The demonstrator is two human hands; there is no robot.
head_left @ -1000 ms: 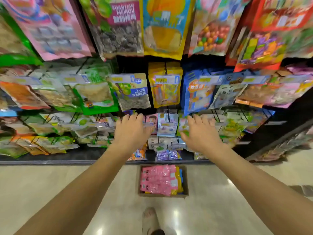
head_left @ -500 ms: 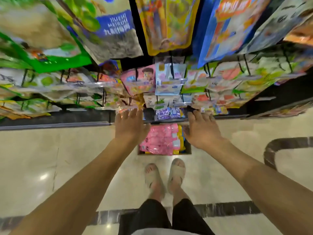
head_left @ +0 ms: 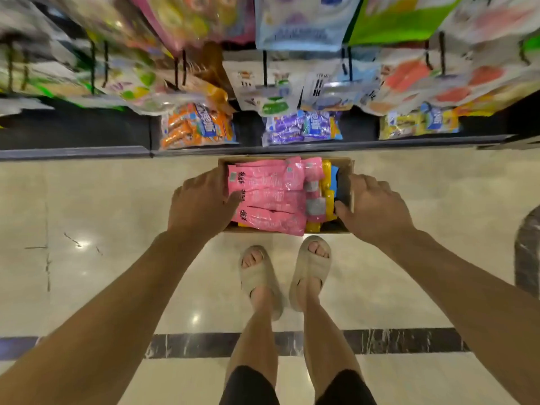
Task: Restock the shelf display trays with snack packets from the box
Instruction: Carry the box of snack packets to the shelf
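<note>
1. Polished beige floor (head_left: pixel 87 217) runs up to a dark bottom shelf (head_left: pixel 76 152). Its trays show orange packets (head_left: pixel 195 125), then purple packets (head_left: pixel 301 127), then yellow-and-blue packets (head_left: pixel 418 124) (the rows hanging above are too blurred to read).
2. The left hand (head_left: pixel 201 201) grips the left wall of the box (head_left: pixel 257 159), fingers down the outside and thumb inside against the pink packets (head_left: pixel 268 197).
3. The box sits on the floor just in front of the shelf, between the 2 hands. It is stacked with pink packets, and yellow packets (head_left: pixel 327 197) stand on edge to their right.
4. The right hand (head_left: pixel 377 203) clamps the right wall, thumb inside.
5. The step looks like taking hold of the box to lift or shift it, with no packet picked out yet. The next move calls for an even 2-handed lift that keeps the box level so the loose top packets do not slide out.
</note>
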